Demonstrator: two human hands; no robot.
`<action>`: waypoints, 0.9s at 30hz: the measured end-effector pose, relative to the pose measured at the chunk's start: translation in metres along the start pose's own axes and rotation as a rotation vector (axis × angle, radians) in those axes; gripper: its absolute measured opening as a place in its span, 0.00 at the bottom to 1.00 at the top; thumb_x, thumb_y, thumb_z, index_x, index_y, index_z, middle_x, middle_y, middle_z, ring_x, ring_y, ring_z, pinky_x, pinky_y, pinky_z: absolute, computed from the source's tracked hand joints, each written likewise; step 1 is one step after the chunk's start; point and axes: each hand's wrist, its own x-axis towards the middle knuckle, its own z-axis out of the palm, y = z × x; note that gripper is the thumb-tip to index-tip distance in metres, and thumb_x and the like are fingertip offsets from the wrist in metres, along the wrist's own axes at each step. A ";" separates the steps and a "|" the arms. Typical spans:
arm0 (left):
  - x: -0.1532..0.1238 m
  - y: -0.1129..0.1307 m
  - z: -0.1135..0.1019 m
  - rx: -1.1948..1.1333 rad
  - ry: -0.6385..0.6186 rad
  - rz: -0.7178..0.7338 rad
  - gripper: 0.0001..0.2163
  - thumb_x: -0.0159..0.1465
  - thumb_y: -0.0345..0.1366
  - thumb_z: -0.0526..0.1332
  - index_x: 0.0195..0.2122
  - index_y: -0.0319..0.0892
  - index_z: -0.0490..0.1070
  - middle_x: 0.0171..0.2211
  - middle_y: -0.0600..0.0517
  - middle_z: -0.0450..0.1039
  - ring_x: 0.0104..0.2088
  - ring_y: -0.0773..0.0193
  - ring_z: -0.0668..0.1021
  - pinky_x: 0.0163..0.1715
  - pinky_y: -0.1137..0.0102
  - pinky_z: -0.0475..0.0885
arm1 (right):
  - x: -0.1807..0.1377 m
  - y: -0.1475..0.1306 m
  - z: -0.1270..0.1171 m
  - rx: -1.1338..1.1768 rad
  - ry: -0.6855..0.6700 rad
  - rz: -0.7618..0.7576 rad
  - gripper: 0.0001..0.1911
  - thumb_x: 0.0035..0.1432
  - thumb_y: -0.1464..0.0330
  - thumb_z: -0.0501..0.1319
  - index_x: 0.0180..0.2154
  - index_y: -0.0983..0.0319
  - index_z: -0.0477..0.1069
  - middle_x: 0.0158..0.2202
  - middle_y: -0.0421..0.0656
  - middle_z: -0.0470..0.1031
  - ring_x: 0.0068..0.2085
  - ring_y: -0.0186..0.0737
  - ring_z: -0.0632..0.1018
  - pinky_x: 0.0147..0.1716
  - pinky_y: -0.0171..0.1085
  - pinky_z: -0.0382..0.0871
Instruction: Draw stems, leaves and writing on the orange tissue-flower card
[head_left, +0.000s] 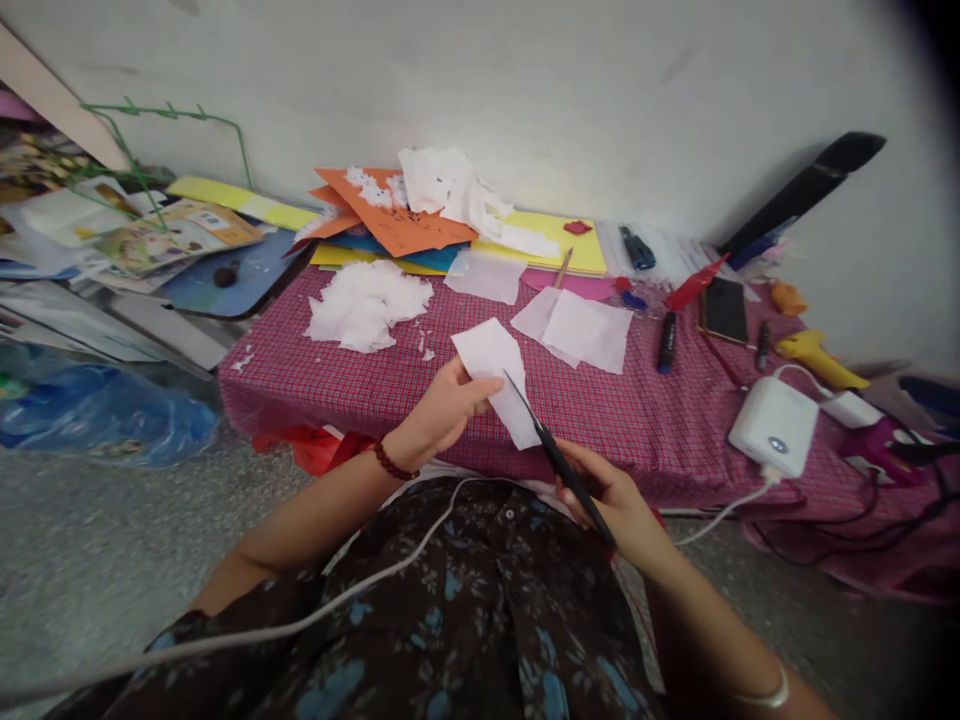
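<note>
My left hand pinches a white sheet of paper between thumb and fingers, above the table's front edge. In my right hand is a pair of scissors with black handles. Their blades point up and left and lie across the paper, near my left thumb. Whether the blades are parted I cannot tell. Beyond the paper, a pile of crumpled white pieces lies on the red checked tablecloth. Cut white sheets lie to the right, partly overlapping.
Orange paper and yellow sheets lie against the wall. On the right are a black marker, a yellow glue gun and a white power bank with a cable. A white cord crosses my body.
</note>
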 end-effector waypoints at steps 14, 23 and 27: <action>-0.001 0.008 -0.002 0.048 -0.047 -0.098 0.15 0.48 0.33 0.72 0.37 0.40 0.77 0.36 0.49 0.79 0.32 0.63 0.78 0.33 0.68 0.74 | -0.004 -0.001 -0.004 -0.123 -0.131 -0.079 0.41 0.56 0.51 0.66 0.66 0.57 0.60 0.58 0.54 0.70 0.56 0.50 0.74 0.57 0.47 0.67; -0.008 -0.005 0.006 0.048 -0.068 -0.164 0.13 0.49 0.31 0.72 0.37 0.40 0.78 0.35 0.49 0.79 0.32 0.63 0.78 0.34 0.67 0.74 | -0.002 -0.003 -0.002 0.022 -0.134 -0.035 0.39 0.55 0.49 0.66 0.63 0.58 0.62 0.55 0.52 0.73 0.52 0.48 0.76 0.52 0.43 0.70; -0.009 -0.006 0.007 0.047 -0.067 -0.176 0.14 0.48 0.31 0.73 0.37 0.40 0.78 0.35 0.49 0.79 0.31 0.63 0.79 0.33 0.67 0.75 | -0.002 -0.005 0.000 0.065 -0.107 -0.010 0.38 0.53 0.49 0.68 0.60 0.58 0.66 0.43 0.47 0.76 0.40 0.41 0.76 0.38 0.36 0.71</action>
